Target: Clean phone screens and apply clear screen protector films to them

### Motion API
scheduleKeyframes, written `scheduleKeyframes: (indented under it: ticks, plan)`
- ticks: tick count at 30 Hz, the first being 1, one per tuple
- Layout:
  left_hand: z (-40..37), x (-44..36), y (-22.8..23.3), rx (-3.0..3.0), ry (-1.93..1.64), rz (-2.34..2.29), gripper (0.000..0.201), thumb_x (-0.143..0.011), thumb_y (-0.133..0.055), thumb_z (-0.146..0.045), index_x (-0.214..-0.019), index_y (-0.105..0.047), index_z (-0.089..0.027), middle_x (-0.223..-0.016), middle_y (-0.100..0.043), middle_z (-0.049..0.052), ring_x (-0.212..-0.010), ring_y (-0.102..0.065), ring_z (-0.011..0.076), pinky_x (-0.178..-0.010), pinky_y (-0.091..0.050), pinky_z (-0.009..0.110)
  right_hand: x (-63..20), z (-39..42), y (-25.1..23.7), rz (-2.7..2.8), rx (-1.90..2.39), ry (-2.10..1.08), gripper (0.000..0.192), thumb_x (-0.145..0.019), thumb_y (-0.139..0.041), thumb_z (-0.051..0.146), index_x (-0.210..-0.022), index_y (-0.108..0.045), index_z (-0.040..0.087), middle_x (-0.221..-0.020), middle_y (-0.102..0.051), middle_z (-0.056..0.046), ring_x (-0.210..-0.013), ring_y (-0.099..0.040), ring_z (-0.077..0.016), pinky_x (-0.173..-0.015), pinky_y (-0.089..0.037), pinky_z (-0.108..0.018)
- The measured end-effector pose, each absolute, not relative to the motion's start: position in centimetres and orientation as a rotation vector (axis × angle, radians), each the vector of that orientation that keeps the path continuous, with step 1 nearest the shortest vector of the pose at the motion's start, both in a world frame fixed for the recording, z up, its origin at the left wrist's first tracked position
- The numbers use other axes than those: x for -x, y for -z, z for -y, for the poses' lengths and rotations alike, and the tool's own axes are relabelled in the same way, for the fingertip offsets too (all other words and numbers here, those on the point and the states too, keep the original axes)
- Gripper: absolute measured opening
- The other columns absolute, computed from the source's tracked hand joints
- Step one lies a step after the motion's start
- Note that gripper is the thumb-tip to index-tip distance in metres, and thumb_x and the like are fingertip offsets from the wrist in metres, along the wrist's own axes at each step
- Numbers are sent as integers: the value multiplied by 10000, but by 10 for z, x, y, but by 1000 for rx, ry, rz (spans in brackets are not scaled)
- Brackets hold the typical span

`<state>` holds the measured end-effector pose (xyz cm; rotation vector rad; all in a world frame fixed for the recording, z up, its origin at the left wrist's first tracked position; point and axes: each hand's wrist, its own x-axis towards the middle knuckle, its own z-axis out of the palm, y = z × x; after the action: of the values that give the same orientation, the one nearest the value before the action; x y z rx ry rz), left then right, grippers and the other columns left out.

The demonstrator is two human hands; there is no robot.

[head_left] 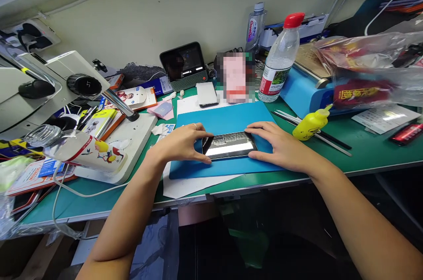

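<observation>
A smartphone (229,145) lies sideways on a blue work mat (198,169), its dark glossy screen reflecting bright light. My left hand (183,143) grips its left end, thumb at the near edge and fingers at the far edge. At the opposite end, my right hand (279,145) holds it the same way between thumb and fingers. Beneath the mat, a sheet of white paper (188,187) sticks out. Behind the mat stand a white box-like item (206,94) and a pink, partly blurred object (235,75).
To the right are a yellow squeeze bottle (310,125), thin tools (333,142), a red-capped water bottle (280,59) and a blue machine (304,90). On the left, a glass bottle (89,152) stands near a microscope stand (132,152). A small display (183,66) sits by the wall.
</observation>
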<state>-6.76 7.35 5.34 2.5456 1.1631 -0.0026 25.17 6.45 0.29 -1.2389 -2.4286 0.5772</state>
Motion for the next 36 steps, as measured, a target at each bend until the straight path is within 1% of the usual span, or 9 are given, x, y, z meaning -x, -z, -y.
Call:
scheduleKeyframes:
  ticks: [3,8,14,19,24,28,30,33,36]
  plan:
    - [-73,69,-55,-2525,8,-1191,869,-741,-721,-725,-1412,-539,-205,-1234,-605,93,-1091,-587,287,-863,-473,344,-252,-64,-3,2434,1236,-560,698,-852,-595,663,-1414,-563,250,-1408,-562,-136,-1317,-499,-379,-1063,-459,-577]
    - [-72,70,-56,-2524,38,-1215,714,-773,-713,-678,-1292,-613,-199,-1183,-616,77,-1043,-595,271,-831,-476,346,-251,-64,-3,2417,1266,-561,755,-852,-572,688,-1466,-514,252,-1422,-558,-140,-1321,-502,-391,-1056,-465,-581]
    - [-73,68,-55,-2547,12,-1187,645,-784,-721,-637,-1252,-639,-201,-1172,-627,80,-1017,-613,273,-817,-486,361,-250,-63,-3,2432,1274,-528,799,-821,-607,698,-1467,-513,237,-1419,-556,-147,-1317,-502,-392,-1062,-464,-575]
    - [-74,69,-53,-2566,-28,-1178,618,-773,-747,-598,-1242,-649,-207,-1150,-634,76,-994,-626,272,-816,-495,367,-250,-64,-3,2437,1235,-523,736,-823,-610,685,-1428,-559,268,-1388,-577,-136,-1296,-518,-394,-1050,-470,-586]
    - [-74,67,-51,-2607,-33,-1156,617,-773,-750,-598,-1240,-666,-204,-1124,-642,77,-966,-633,274,-810,-495,368,-250,-65,-2,2444,1234,-530,727,-825,-616,682,-1410,-569,253,-1392,-567,-136,-1304,-507,-382,-1063,-460,-578]
    - [-73,65,-53,-2624,-17,-1155,617,-780,-751,-592,-1241,-680,-188,-1135,-651,91,-1003,-633,289,-841,-498,375,-251,-66,-2,2449,1232,-531,729,-825,-614,684,-1404,-578,243,-1391,-568,-142,-1313,-498,-384,-1069,-452,-577]
    - [-72,68,-57,-2600,-15,-1172,645,-784,-738,-621,-1263,-671,-194,-1177,-652,91,-1059,-626,297,-881,-498,378,-251,-65,-3,2449,1227,-534,729,-827,-605,690,-1412,-573,255,-1398,-569,-137,-1312,-502,-387,-1055,-464,-580]
    - [-71,83,-65,-2544,-132,-1284,631,-871,-642,-632,-1337,-617,-208,-1287,-625,96,-1176,-587,292,-976,-476,388,-251,-64,-3,2432,1226,-536,743,-834,-586,700,-1435,-548,265,-1407,-571,-137,-1317,-504,-389,-1050,-470,-584]
    - [-70,100,-66,-2507,-255,-1502,478,-972,-526,-528,-1325,-613,-218,-1291,-620,100,-1191,-584,279,-1007,-466,414,-252,-66,0,2387,1235,-549,739,-854,-550,710,-1456,-517,282,-1413,-577,-135,-1337,-496,-386,-1072,-449,-592]
